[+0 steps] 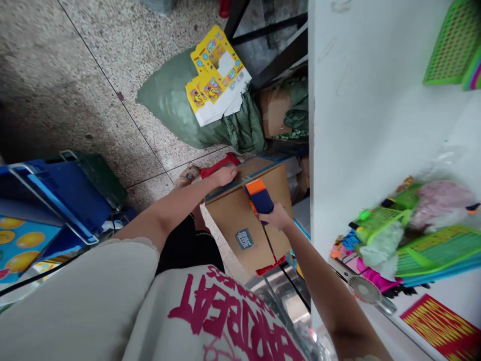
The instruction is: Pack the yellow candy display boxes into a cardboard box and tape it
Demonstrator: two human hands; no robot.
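A cardboard box (pixel 229 218) with a blue printed square on its side stands tilted in front of me. My left hand (pixel 226 176) is closed over the upper edge of this box, its fingertips partly hidden. Along that edge runs blue tape (pixel 259 172). In my right hand (pixel 278 216) is a blocky dark blue and orange tool that looks like a tape dispenser (pixel 260 195). It is held against or just above the box face, beside the dark seam; I cannot tell whether it touches.
Flattened yellow cartons (pixel 216 75) lie on a full green sack (pixel 169 95) on the floor. A white table (pixel 349 125) at right carries green baskets (pixel 447 50), plastic pieces and a small fan (pixel 366 290). Blue crates (pixel 56 195) stand at left. A red object (pixel 221 164) is behind the box.
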